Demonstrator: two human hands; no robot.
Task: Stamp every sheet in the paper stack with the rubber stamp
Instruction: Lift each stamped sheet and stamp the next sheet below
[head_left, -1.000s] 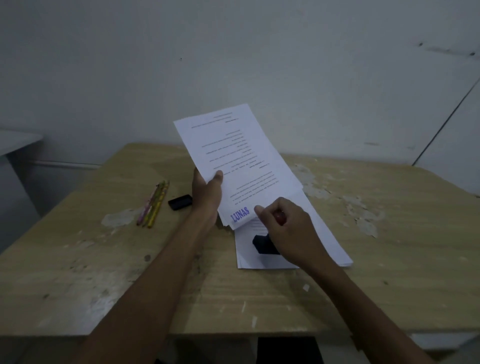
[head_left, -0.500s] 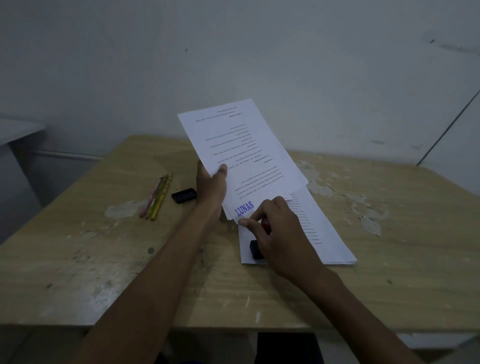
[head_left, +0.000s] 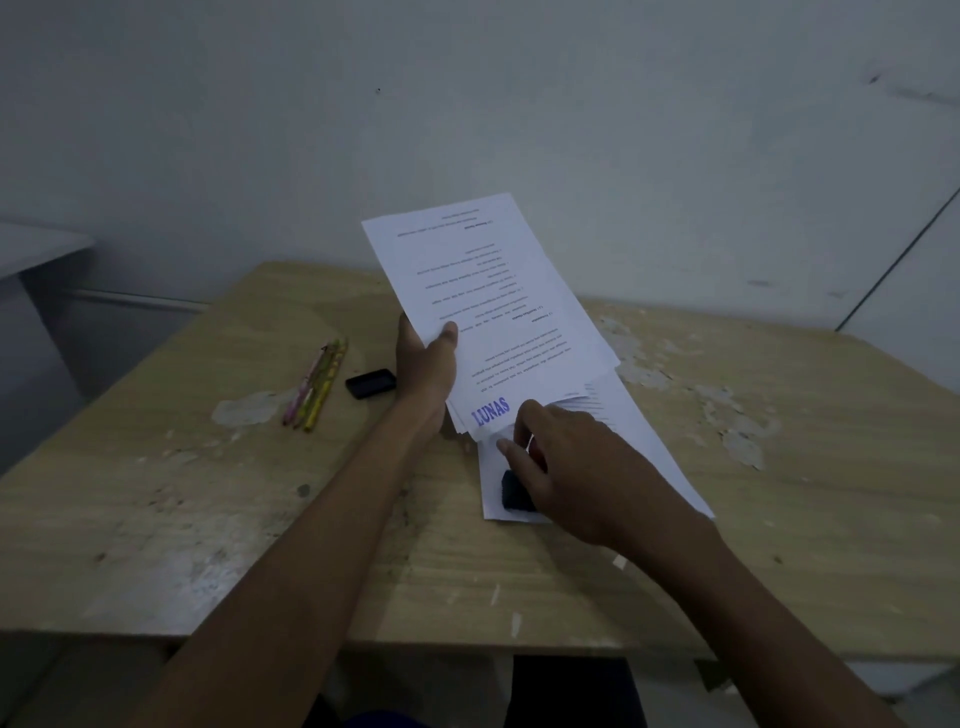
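I am viewing the work area through the head camera. The left hand (head_left: 423, 364) is gripping a sheaf of lifted sheets (head_left: 483, 306) along their left edge, thumb on the printed face and fingers behind; the sheets are raised off the table and tilted up toward the wall. The front sheet is bearing a blue "LUNAS" stamp mark (head_left: 490, 411) near its lower corner, and the edges of several sheets are fanning out just beneath that corner.

The right hand (head_left: 566, 467) is curling around the rubber stamp (head_left: 516, 493), which I am seeing as a black block with a small red part showing between the fingers. The stamp is sitting on the near left corner of the paper stack (head_left: 639, 441). I cannot tell whether its face is touching the sheet. The index fingertip is reaching up to the lower edge of the lifted sheets.

The paper stack is lying flat on the wooden table (head_left: 260, 545), right of centre, running diagonally away from me.

To the left, a small black ink pad (head_left: 371, 383) is lying just beside the left wrist. Further left, a few pencils (head_left: 315, 384) are lying together. Patches of worn surface are showing on the table's right side.
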